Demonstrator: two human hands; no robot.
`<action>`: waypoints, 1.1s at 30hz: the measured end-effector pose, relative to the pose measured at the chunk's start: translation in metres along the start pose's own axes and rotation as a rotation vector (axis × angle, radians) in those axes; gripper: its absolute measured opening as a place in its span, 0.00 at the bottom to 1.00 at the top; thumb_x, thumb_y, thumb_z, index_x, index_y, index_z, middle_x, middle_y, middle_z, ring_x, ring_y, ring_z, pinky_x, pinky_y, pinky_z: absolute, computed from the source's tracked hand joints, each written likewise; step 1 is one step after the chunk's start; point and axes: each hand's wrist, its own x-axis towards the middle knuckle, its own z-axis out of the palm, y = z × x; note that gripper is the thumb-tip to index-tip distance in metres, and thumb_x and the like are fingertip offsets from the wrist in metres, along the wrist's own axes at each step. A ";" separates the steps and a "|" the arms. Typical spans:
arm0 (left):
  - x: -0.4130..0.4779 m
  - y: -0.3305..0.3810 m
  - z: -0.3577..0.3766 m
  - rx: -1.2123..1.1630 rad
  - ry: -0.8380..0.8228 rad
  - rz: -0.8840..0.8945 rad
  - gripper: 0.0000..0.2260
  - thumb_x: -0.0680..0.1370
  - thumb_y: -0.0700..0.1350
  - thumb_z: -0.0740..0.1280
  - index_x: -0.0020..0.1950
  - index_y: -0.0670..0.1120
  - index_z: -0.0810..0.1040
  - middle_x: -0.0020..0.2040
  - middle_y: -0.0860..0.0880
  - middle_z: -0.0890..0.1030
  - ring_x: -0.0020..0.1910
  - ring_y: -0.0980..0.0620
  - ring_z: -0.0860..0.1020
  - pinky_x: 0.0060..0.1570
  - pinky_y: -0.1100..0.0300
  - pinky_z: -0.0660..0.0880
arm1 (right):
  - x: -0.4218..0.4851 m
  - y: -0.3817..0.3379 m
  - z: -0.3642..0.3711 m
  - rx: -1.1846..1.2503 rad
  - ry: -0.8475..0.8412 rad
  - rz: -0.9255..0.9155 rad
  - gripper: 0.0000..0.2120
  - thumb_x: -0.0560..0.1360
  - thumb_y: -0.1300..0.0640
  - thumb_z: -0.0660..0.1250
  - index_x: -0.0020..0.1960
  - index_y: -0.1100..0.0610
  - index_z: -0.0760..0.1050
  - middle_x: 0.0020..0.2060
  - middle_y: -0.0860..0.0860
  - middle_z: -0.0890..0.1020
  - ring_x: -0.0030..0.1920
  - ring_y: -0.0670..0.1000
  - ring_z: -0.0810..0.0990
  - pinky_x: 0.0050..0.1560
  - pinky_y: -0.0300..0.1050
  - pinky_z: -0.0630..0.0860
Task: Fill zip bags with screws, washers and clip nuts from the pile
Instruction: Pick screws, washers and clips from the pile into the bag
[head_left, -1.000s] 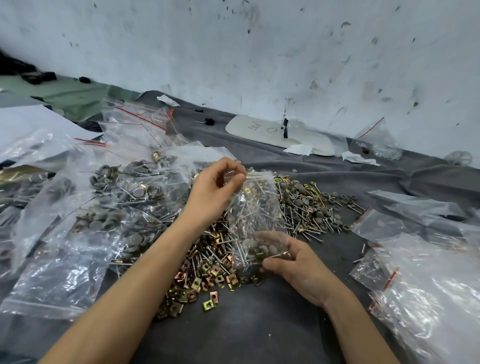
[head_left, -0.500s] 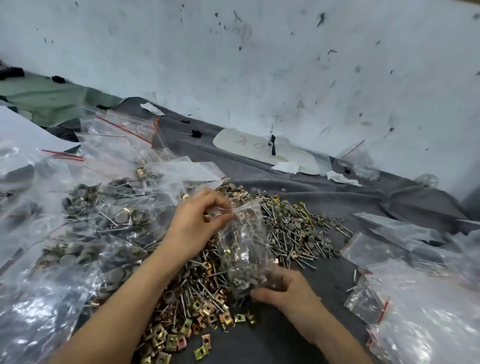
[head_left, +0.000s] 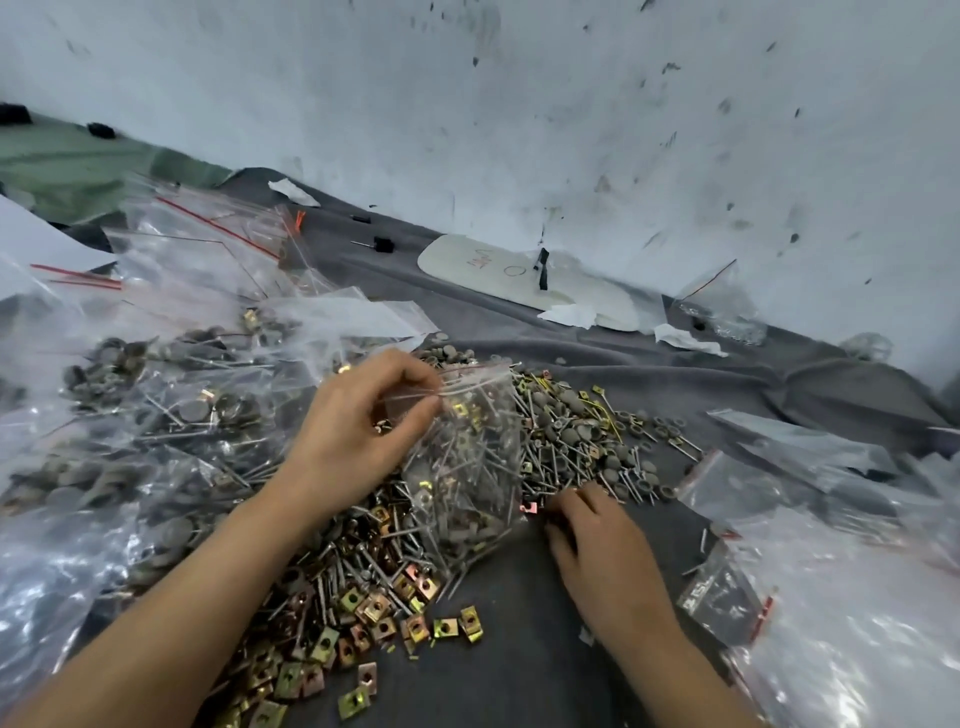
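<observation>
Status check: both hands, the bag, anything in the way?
Left hand pinching the zip bag at its top edge. Right hand down at the pile, off the bag. Bag part-filled. Nothing blocking.

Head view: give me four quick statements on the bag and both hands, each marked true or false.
1. The left hand pinches the top edge of the zip bag. True.
2. The bag is empty. False: it holds screws, washers and clip nuts.
3. The right hand holds the bag's bottom. False: it is beside the bag, fingers down at the pile's edge by a loose clip nut.
4. Clip nuts lie loose on the grey cloth. True.
</observation>
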 end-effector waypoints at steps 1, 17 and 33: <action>0.003 -0.001 0.001 -0.005 0.017 0.007 0.06 0.75 0.44 0.67 0.48 0.43 0.78 0.45 0.55 0.81 0.43 0.59 0.81 0.42 0.55 0.80 | 0.005 -0.001 -0.001 -0.020 0.014 -0.010 0.11 0.79 0.52 0.59 0.62 0.49 0.72 0.54 0.45 0.72 0.55 0.47 0.73 0.50 0.40 0.72; 0.003 0.004 0.007 0.017 0.071 0.150 0.03 0.78 0.46 0.65 0.51 0.49 0.75 0.45 0.53 0.81 0.42 0.61 0.80 0.40 0.67 0.76 | 0.043 -0.005 -0.018 0.124 -0.247 0.009 0.06 0.73 0.57 0.70 0.43 0.52 0.72 0.47 0.47 0.70 0.48 0.49 0.72 0.46 0.40 0.68; 0.000 0.021 0.026 -0.077 -0.125 0.299 0.06 0.80 0.41 0.56 0.51 0.43 0.71 0.55 0.39 0.76 0.54 0.39 0.77 0.49 0.41 0.73 | 0.026 -0.049 -0.103 0.836 0.264 -0.207 0.07 0.70 0.59 0.74 0.40 0.48 0.79 0.39 0.42 0.83 0.39 0.40 0.80 0.42 0.37 0.75</action>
